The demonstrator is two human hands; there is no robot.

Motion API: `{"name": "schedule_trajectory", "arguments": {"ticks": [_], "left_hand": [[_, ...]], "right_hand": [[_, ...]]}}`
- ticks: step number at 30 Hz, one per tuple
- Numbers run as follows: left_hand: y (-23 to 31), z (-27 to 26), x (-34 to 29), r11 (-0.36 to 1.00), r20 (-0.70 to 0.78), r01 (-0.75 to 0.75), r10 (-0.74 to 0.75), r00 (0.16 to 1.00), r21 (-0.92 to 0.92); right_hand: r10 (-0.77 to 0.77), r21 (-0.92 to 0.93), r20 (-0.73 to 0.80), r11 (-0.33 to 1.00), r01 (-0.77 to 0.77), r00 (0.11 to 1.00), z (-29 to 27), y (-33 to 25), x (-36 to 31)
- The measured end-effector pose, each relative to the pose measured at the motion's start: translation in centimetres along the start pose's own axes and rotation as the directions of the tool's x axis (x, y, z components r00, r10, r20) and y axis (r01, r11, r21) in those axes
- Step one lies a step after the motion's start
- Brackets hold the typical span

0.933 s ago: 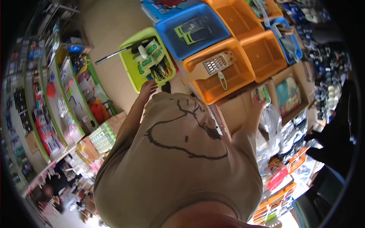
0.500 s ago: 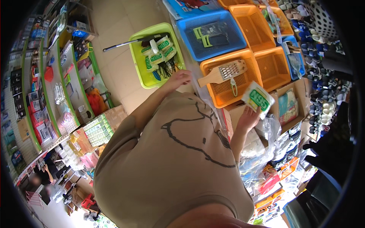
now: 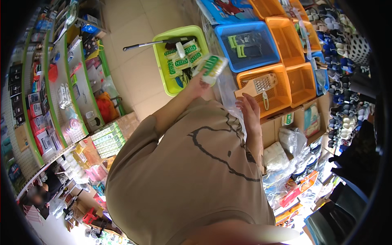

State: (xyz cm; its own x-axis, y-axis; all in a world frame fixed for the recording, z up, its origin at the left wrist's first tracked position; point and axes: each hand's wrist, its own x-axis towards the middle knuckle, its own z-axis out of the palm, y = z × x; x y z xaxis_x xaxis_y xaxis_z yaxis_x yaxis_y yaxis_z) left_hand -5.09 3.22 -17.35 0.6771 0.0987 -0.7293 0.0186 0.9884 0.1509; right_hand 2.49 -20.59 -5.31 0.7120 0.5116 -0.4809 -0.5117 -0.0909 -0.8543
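Note:
A white packet with a green label, slightly blurred, is gripped by its lower edge in my left hand. It hangs over the right rim of a lime-green basin. Inside the basin lie several similar white-and-green packets, dark bristles and a long-handled tool whose grey handle sticks out to the left. My right hand holds nothing, its fingers loosely apart. It is close to the wooden handle of a grater lying in an orange basket; whether the fingertips touch the handle I cannot tell.
A blue basket holds green-handled tools in clear packaging. More orange baskets stand beside it. Right of my arm sits an open cardboard box with another packet in it. Shoes hang at far right; stocked shelves line the left.
The packet has gone from my right hand to my left, moving left to the basin. My right hand has drawn in leftward, toward the grater. The view has shifted slightly.

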Motion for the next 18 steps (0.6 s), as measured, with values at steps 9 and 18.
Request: {"name": "schedule_trajectory", "arguments": {"ticks": [9, 18], "left_hand": [[6.9, -14.3, 6.2, 0.915, -0.240, -0.107, 0.011, 0.971, -0.389], [4.7, -17.8, 10.5, 0.957, -0.537, 0.033, -0.191, 0.821, -0.290]], "right_hand": [[0.088, 0.053, -0.187, 0.995, -0.079, 0.978, 1.3, 1.8, -0.9], [0.115, 0.065, -0.288, 0.993, -0.100, 0.951, 1.8, 3.1, -2.7]]}}
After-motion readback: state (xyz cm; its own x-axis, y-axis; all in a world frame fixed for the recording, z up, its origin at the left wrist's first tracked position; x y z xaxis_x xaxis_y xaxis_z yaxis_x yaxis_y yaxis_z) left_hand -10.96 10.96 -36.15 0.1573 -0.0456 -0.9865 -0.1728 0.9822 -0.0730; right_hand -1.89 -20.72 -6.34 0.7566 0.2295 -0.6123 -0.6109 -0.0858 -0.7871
